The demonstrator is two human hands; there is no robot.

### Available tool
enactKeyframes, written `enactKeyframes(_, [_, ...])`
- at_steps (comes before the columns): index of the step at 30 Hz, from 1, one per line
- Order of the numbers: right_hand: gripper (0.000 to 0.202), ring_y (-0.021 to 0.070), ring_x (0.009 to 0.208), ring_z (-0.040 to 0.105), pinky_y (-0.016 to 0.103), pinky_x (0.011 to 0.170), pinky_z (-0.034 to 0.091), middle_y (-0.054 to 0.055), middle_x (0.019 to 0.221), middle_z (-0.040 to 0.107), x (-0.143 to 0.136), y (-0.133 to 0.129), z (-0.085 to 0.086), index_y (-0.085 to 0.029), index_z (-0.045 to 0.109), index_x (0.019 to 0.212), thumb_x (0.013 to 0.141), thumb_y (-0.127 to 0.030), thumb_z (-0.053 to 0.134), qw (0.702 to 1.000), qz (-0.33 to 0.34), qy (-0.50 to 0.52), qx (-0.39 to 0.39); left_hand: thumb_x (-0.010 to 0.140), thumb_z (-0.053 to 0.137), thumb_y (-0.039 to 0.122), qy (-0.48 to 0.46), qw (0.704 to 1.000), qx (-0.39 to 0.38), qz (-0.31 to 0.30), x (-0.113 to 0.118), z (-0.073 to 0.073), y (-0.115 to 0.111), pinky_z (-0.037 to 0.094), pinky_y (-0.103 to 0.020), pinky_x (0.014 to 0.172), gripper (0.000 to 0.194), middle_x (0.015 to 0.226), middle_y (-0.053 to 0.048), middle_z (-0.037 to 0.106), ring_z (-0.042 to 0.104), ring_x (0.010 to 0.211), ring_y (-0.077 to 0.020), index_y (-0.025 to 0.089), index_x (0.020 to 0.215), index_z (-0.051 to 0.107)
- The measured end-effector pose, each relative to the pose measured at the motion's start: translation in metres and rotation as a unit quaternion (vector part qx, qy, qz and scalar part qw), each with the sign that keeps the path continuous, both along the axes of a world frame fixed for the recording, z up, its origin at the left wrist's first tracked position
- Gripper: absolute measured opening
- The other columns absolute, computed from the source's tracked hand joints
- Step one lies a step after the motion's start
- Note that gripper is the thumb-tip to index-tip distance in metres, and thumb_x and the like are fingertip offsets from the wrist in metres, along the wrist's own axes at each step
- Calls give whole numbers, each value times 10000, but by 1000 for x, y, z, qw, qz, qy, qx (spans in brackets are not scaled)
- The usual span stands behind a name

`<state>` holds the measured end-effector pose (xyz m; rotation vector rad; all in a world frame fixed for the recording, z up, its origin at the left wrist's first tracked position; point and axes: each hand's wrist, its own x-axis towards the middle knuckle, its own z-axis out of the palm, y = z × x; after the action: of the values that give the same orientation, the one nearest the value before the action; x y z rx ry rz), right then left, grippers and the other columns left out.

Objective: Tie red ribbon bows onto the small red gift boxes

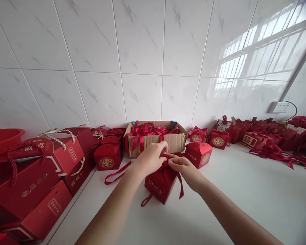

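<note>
A small red gift box (160,185) with gold lettering stands on the white table, one corner toward me. Red ribbon (180,185) runs over its top, one end hanging down the right side and a loop lying at the lower left. Over the top of the box, my left hand (154,154) pinches the ribbon, its fingers bent. Close beside it, my right hand (182,165) grips the ribbon between thumb and fingers. The hands hide part of the lid and the ribbon's crossing.
Behind stands a cardboard box (174,143) full of red ribbons. Small red boxes (108,156) (199,154) flank it. Larger red bags with rope handles (28,183) crowd the left, beside a red basin (5,139). More red boxes and ribbons (277,149) line the right wall.
</note>
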<state>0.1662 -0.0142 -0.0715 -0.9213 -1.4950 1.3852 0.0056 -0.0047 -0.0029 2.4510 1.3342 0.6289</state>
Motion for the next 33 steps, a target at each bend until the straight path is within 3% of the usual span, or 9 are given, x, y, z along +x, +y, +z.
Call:
enactKeyframes(4, [330, 274, 1319, 337, 371, 1008, 383, 106, 1308, 510, -1, 5, -8, -164, 702, 717, 767, -483, 633, 997, -64, 29, -21, 781, 500, 256, 20, 998, -13, 51, -6, -3, 4, 426, -262, 564, 43, 920, -37, 589, 568, 732, -174, 217, 799, 492])
enactKeyframes(7, [307, 286, 1309, 358, 405, 1000, 418, 103, 1301, 516, -1, 3, -7, -173, 719, 746, 775, -464, 623, 996, -75, 33, -17, 785, 507, 281, 14, 997, -72, 37, -7, -5, 4, 452, -264, 575, 112, 917, -36, 629, 600, 730, -178, 231, 872, 555])
enactKeyframes(11, [315, 289, 1232, 447, 412, 957, 450, 105, 1201, 579, -1, 1, -1, -172, 724, 767, 783, -465, 610, 998, -63, 22, -9, 773, 526, 243, -23, 996, -80, 15, -3, -10, 7, 485, -263, 639, 115, 901, -34, 662, 627, 785, -179, 223, 867, 589])
enactKeyframes(15, [382, 223, 936, 599, 339, 772, 494, 74, 947, 660, 6, 0, 8, -168, 707, 777, 799, -521, 562, 997, -48, -68, -7, 769, 497, 187, -24, 997, -78, -15, -4, -12, 12, 482, -258, 627, 121, 827, -23, 677, 634, 752, -172, 215, 781, 614])
enactKeyframes(18, [345, 167, 710, 598, 277, 606, 455, 31, 747, 655, 15, -2, 16, -179, 694, 818, 822, -484, 533, 980, -62, -189, 11, 773, 483, 197, -4, 997, -76, -27, -8, -12, 13, 467, -266, 601, 172, 826, -20, 687, 634, 742, -184, 230, 796, 651])
enactKeyframes(21, [181, 128, 600, 588, 245, 532, 428, 19, 806, 672, 24, -4, 24, -195, 654, 840, 773, -359, 615, 960, -85, -265, 35, 765, 481, 199, 9, 996, -82, -39, -9, -12, 12, 461, -273, 611, 208, 835, -22, 691, 638, 745, -191, 243, 823, 676])
enactKeyframes(24, [199, 75, 432, 509, 233, 416, 370, 38, 908, 676, 29, -6, 27, -201, 605, 877, 777, -373, 600, 953, -88, -289, 27, 752, 475, 190, 13, 996, -78, -43, -9, -10, 10, 460, -281, 635, 233, 870, -24, 693, 640, 753, -194, 250, 832, 685])
enactKeyframes(30, [296, 90, 594, 524, 241, 535, 438, 44, 1035, 654, 21, -2, 19, -223, 597, 1062, 780, -313, 601, 951, -86, -247, 167, 747, 484, 220, 12, 996, -80, -40, -9, -8, 9, 442, -274, 608, 206, 856, -29, 682, 621, 723, -189, 240, 822, 676])
enactKeyframes(33, [298, 107, 634, 537, 246, 567, 452, 25, 915, 665, 16, 0, 15, -217, 584, 1053, 775, -317, 617, 955, -68, -238, 164, 746, 488, 231, -5, 996, -85, -36, -9, -9, 10, 434, -253, 584, 165, 784, -15, 663, 609, 705, -177, 224, 825, 632])
